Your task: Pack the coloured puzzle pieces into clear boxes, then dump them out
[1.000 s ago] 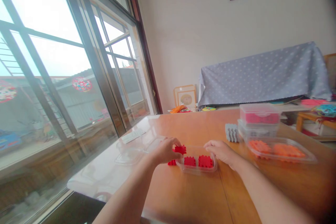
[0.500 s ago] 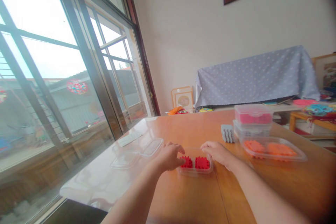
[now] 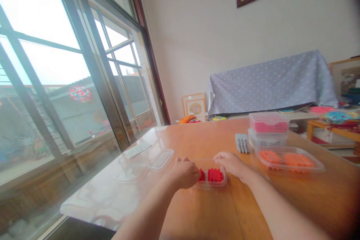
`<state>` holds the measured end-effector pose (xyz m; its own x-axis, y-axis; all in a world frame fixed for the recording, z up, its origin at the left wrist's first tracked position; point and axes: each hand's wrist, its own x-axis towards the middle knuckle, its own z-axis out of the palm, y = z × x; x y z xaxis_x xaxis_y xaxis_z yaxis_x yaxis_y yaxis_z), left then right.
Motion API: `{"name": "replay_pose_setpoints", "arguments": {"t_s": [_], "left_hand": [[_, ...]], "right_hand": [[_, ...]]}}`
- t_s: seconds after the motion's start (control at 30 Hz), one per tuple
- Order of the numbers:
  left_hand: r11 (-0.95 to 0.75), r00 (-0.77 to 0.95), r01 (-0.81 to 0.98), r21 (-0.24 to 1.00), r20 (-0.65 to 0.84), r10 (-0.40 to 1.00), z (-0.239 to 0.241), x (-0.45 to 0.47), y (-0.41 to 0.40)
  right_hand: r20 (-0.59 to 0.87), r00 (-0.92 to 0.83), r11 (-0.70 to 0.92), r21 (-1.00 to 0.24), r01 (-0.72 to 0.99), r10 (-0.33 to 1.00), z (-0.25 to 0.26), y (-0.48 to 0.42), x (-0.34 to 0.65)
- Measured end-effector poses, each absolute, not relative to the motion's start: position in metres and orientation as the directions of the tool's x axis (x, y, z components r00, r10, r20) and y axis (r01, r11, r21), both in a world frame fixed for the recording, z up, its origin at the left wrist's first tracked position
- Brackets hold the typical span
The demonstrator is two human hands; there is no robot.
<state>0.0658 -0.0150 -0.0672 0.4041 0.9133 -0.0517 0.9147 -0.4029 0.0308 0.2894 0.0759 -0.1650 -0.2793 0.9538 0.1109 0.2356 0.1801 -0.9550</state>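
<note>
On the wooden table a clear plastic container [image 3: 212,184] holds two stacks of red toothed pieces. The right red stack [image 3: 215,175] shows fully inside. My left hand [image 3: 187,173] is bent down over the container's left end, its fingers curled onto the left red stack [image 3: 202,174], most of which it covers; the fingertips are hidden. At the far right corner, my right hand [image 3: 229,163] pinches the container's rim between thumb and fingers.
Clear lids [image 3: 161,158] lie on the left. At right stand a grey stack of wavy pieces [image 3: 242,143], two stacked clear boxes [image 3: 268,129] and a clear container [image 3: 320,167] with orange toothed pieces [image 3: 298,159]. The table's left edge [image 3: 63,208] runs beside a large window.
My left hand has turned over and closed down onto the left red stack, covering more of it. My right hand stays at the container's rim. The view has shifted slightly.
</note>
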Motion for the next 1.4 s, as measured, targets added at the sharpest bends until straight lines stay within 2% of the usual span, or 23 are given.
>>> {"name": "replay_pose_setpoints", "arguments": {"t_s": [0.17, 0.33, 0.43, 0.57, 0.77, 1.0, 1.2, 1.4], "left_hand": [[-0.397, 0.402, 0.911, 0.111, -0.026, 0.915, -0.076, 0.06, -0.009], [-0.359, 0.32, 0.897, 0.259, 0.181, 0.93, -0.076, 0.028, 0.004], [-0.281, 0.225, 0.916, 0.285, 0.216, 0.95, -0.069, 0.001, 0.006], [-0.21, 0.178, 0.941, 0.266, 0.141, 0.974, -0.064, -0.026, 0.0], [-0.151, 0.139, 0.957, 0.249, 0.065, 0.988, -0.082, -0.033, -0.004], [-0.14, 0.108, 0.947, 0.289, 0.126, 0.986, -0.085, -0.038, -0.001], [-0.228, 0.168, 0.938, 0.26, 0.236, 0.957, -0.072, -0.021, -0.002], [-0.245, 0.215, 0.944, 0.221, 0.15, 0.965, -0.079, 0.02, -0.004]], "right_hand": [[0.107, -0.279, 0.177, -0.955, 0.239, 0.954, -0.168, 0.08, 0.29], [0.1, -0.282, 0.178, -0.947, 0.266, 0.954, -0.169, 0.081, 0.29], [0.113, -0.283, 0.192, -0.943, 0.272, 0.953, -0.169, 0.082, 0.291], [0.1, -0.269, 0.18, -0.94, 0.29, 0.958, -0.17, 0.083, 0.29], [0.072, -0.283, 0.157, -0.944, 0.289, 0.956, -0.169, 0.081, 0.289], [0.064, -0.283, 0.149, -0.946, 0.289, 0.957, -0.167, 0.077, 0.289], [0.075, -0.276, 0.158, -0.943, 0.294, 0.958, -0.169, 0.079, 0.289], [0.082, -0.273, 0.164, -0.941, 0.294, 0.959, -0.169, 0.08, 0.29]]}}
